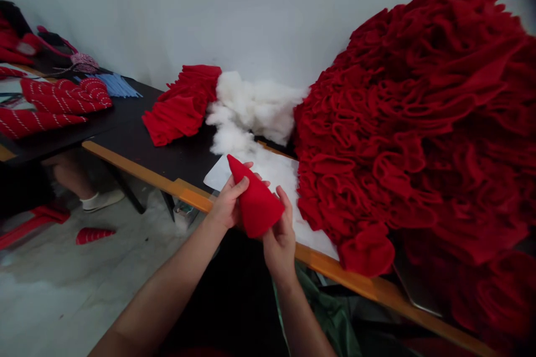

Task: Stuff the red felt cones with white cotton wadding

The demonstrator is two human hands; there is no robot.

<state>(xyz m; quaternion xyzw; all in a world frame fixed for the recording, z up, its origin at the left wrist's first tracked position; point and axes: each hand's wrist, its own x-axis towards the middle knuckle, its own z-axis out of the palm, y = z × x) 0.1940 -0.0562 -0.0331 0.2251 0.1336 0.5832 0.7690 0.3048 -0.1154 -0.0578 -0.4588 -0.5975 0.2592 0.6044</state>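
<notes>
Cone of red felt, a single one, is held in two hands above the near edge of the black table; its tip points up and to the left, away from the person, its wide end down and to the right, so the long axis runs diagonally; the left hand grasps it near the tip, thumb on the face, other fingers partly hidden behind; the right hand grasps the wide end at the rim, though whether any fingertip is inside cannot be told.

Beneath lies one white sheet; beyond it sits one mound of white stuffing; to its left is one stack of red felt pieces, to its right one huge heap of red felt pieces, both too crowded to count; one striped cone lies on the floor; one co-worker's leg shows at left.
</notes>
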